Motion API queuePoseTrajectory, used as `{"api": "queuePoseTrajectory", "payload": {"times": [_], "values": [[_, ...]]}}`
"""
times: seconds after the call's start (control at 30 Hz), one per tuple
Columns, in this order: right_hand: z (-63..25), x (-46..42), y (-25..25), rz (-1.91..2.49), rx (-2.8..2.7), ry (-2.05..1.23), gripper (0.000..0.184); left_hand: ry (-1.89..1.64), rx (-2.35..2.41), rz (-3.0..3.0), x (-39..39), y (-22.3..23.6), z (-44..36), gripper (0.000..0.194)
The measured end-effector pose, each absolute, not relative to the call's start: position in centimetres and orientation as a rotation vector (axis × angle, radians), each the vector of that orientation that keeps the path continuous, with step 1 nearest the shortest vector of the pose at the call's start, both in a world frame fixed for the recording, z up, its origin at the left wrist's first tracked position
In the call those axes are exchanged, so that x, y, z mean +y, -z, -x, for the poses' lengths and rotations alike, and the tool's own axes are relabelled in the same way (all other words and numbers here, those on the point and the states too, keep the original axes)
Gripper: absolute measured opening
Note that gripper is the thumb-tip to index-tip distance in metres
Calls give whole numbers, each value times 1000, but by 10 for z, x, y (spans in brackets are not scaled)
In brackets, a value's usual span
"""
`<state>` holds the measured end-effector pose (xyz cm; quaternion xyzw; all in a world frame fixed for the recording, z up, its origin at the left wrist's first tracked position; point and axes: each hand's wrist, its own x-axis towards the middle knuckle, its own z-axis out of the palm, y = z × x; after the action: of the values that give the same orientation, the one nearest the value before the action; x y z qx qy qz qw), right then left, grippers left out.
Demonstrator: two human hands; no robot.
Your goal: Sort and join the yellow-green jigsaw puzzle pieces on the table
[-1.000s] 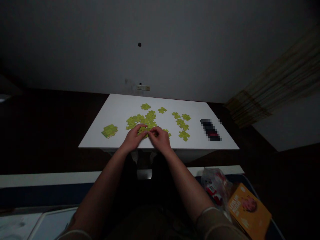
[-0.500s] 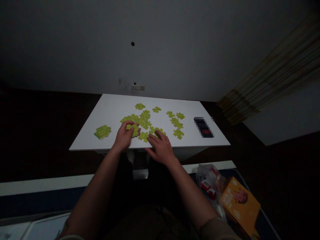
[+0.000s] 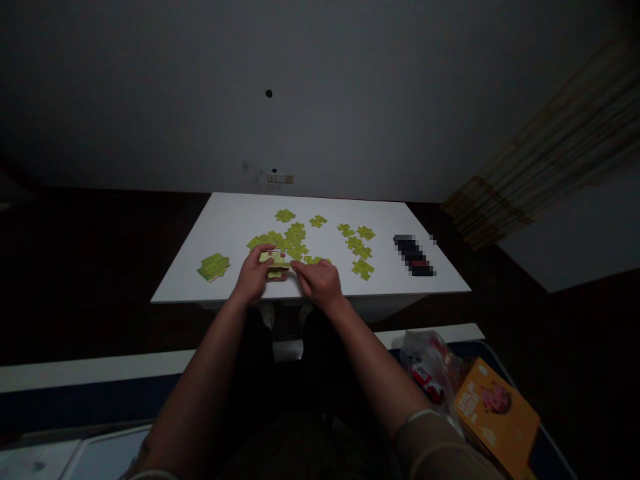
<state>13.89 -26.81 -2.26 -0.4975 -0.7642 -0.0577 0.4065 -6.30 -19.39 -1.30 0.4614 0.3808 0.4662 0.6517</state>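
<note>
Near the front edge of the white table (image 3: 190, 287), my left hand (image 3: 253, 275) is closed on a few green puzzle pieces (image 3: 275, 260), thumb on top. My right hand (image 3: 320, 283) pinches the right side of a piece there between thumb and forefinger. Loose green puzzle pieces (image 3: 295, 235) lie just beyond my hands, some overlapping. More single pieces (image 3: 359, 248) are spread to the right. A small stack of green pieces (image 3: 214, 267) sits at the left of the table.
A pixelated dark object (image 3: 414, 255) lies at the table's right side. Lower right, an orange puzzle box (image 3: 497, 413) and a clear plastic bag (image 3: 433, 363) rest on a dark blue surface. A wall with sockets (image 3: 280, 179) stands behind; a curtain (image 3: 535, 153) hangs at right.
My right hand has lifted off the loose pieces, moved to the left hand and gripped a piece there. The held pieces are now tilted up. The view has shifted slightly.
</note>
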Motion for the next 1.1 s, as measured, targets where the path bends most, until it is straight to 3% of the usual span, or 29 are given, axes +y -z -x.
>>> {"api": "queuePoseTrajectory", "payload": {"times": [0.27,0.6,0.73,0.83,0.93,1.1], "values": [[-137,-252,23,1244,-1656,-262,27,-1066,857,-1044,-198,8,64,44],[-131,-258,13,1362,-1879,-124,33,-1033,926,-1363,-196,15,64,64],[-180,-288,12,1588,-1628,133,36,-1006,838,-1247,-196,19,64,66],[-234,-313,20,1916,-1427,275,50,-999,796,-1216,-195,20,62,72],[-270,-331,32,2209,-1414,206,60,-997,789,-1243,-193,21,61,76],[-279,-332,37,2200,-1385,-2,53,-1005,807,-1336,-193,22,62,69]]}}
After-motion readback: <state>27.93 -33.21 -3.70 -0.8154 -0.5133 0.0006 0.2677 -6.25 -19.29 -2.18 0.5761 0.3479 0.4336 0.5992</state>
